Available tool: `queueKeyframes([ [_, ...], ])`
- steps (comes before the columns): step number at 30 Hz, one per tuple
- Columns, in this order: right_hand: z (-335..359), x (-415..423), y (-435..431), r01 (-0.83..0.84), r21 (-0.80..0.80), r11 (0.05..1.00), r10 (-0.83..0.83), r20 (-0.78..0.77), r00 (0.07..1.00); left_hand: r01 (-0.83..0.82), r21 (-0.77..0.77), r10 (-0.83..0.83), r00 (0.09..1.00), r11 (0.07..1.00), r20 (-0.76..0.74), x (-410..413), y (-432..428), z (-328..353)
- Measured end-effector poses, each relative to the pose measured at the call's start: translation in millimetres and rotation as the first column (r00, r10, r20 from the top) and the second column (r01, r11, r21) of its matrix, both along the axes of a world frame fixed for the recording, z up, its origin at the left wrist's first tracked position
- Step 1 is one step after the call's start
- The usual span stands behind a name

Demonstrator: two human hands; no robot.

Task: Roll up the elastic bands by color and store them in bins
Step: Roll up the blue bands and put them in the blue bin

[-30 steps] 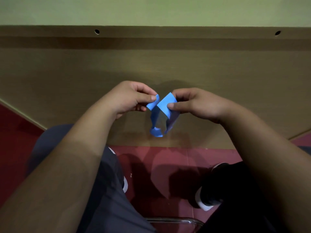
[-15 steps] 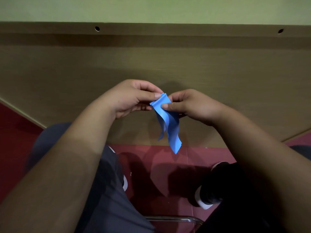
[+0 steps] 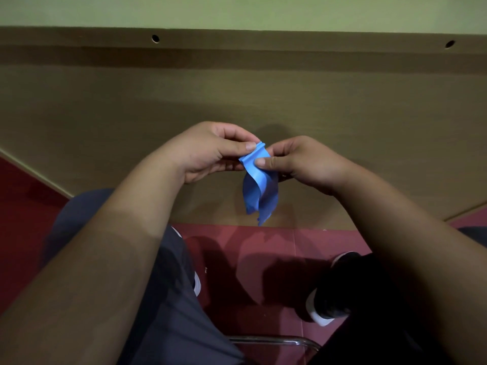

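Observation:
A blue elastic band (image 3: 259, 188) hangs in the air in front of a brown wooden panel. Its top end is bunched between both hands, and the rest dangles down in loose folds. My left hand (image 3: 210, 151) pinches the band's top left corner between thumb and fingers. My right hand (image 3: 297, 160) pinches the top from the right, thumb pressed on the front of the band. No bin is in view.
A brown wooden panel (image 3: 237, 101) with two small holes (image 3: 155, 38) fills the background under a green wall. Below are a red floor (image 3: 250, 254), my knees in dark trousers, a dark shoe (image 3: 326, 309) and a chrome chair bar (image 3: 271, 339).
The band went from an open loop held apart to a flat, folded strip. Both hands came together at its top end, and the free end now hangs lower.

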State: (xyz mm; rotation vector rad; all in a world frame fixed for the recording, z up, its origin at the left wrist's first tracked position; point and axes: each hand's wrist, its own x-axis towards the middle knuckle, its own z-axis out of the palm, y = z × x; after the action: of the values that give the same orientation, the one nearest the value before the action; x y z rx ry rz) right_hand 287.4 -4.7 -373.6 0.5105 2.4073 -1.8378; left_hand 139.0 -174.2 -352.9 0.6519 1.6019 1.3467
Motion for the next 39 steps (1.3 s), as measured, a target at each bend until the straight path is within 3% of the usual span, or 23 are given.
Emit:
queueKeyframes([
  [10,-4.2,-1.6,-1.6,0.005,0.012,1.000,-0.005,0.025,1.000,0.051,-0.003,-0.051,0.998,0.999,-0.031,1.0,-1.6,-0.7],
  [17,-7.0,-4.6,-1.9,0.086,0.037,0.996,-0.087,0.043,0.995,0.064,-0.030,-0.070,0.909,0.998,-0.410,2.3,-0.4,-3.5],
  [20,-8.2,-6.3,-3.9,0.108,0.116,0.987,-0.116,0.063,0.991,0.035,-0.026,-0.043,0.860,0.999,-0.508,2.4,1.5,-5.3],
  [23,-5.8,-7.0,-3.9,0.118,0.320,0.940,-0.145,0.063,0.987,0.000,0.000,0.000,0.822,1.000,-0.569,3.1,2.3,-5.3],
  [27,-5.3,-8.2,-2.9,0.173,0.454,0.874,-0.181,-0.026,0.983,-0.014,0.059,0.047,0.791,0.998,-0.610,7.6,3.3,0.3],
  [35,-12.7,-10.8,-6.1,0.153,0.245,0.957,-0.106,-0.195,0.975,-0.063,0.179,0.163,0.760,0.982,-0.629,6.4,5.1,2.0],
  [39,-7.5,-10.9,-5.9,0.175,0.243,0.954,-0.114,-0.245,0.963,-0.076,0.251,0.207,0.810,0.965,-0.549,0.1,4.6,-0.1],
])
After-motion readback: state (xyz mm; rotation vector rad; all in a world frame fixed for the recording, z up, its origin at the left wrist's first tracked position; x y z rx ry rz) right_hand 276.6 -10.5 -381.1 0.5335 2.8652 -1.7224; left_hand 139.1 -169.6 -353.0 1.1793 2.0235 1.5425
